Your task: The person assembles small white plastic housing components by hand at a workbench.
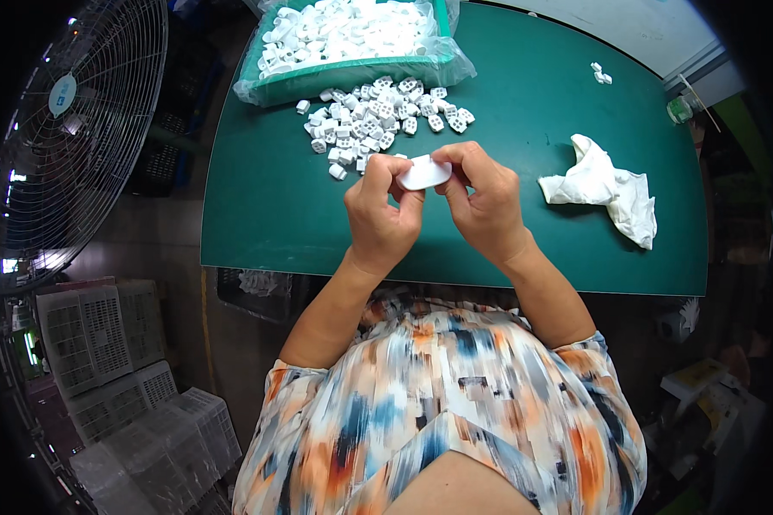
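Observation:
Between my two hands, just above the green table, is a small white plastic piece with a smooth face and rounded ends. My left hand pinches its left end with thumb and forefinger. Its right end is pinched the same way by my right hand. Beyond my hands lies a loose heap of small white plastic parts, many showing holes in one face. Behind the heap, a green tray lined with clear plastic is filled with more white parts.
A crumpled white cloth lies on the table to the right. A few white bits sit near the far right corner, close to a small jar holding a stick. At left stand a large fan and several plastic crates.

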`<state>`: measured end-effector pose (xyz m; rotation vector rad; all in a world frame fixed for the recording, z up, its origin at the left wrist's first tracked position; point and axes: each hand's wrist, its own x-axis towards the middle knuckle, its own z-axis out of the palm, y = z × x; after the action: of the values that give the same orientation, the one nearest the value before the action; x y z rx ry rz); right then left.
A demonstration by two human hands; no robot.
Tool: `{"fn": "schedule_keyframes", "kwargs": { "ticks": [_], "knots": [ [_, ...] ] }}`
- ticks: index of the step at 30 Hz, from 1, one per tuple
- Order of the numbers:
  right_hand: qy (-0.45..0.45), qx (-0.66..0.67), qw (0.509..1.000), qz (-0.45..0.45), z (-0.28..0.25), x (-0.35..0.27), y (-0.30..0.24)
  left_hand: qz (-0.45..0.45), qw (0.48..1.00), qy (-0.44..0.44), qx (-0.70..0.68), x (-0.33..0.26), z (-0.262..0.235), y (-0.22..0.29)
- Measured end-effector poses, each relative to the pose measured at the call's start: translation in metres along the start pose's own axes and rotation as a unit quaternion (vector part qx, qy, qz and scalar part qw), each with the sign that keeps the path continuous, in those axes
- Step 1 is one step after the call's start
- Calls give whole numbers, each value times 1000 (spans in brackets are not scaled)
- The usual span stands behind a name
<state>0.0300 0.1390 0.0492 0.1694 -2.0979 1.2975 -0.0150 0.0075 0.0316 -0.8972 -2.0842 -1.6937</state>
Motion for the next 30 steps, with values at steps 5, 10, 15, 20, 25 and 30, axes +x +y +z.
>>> {"fn": "schedule_keyframes", "kwargs": {
  "ticks": [5,10,15,20,25,30],
  "knots": [
    [-11,-66,995,-67,-3,-3,2,81,994,4,66,2,-2,1],
    [6,-104,989,-102,4,-4,-3,81,991,42,95,-4,0,4],
    [-31,-68,995,-73,5,-14,1,23,997,35,66,-11,-5,3],
    [-85,-69,994,22,5,-33,0,18,995,49,87,-28,-11,9],
    [-196,55,973,109,25,-36,-19,-97,988,101,69,-71,-65,7],
    [-243,6,968,59,20,-33,-12,-320,892,305,92,-157,-190,-43]
  ]
}}
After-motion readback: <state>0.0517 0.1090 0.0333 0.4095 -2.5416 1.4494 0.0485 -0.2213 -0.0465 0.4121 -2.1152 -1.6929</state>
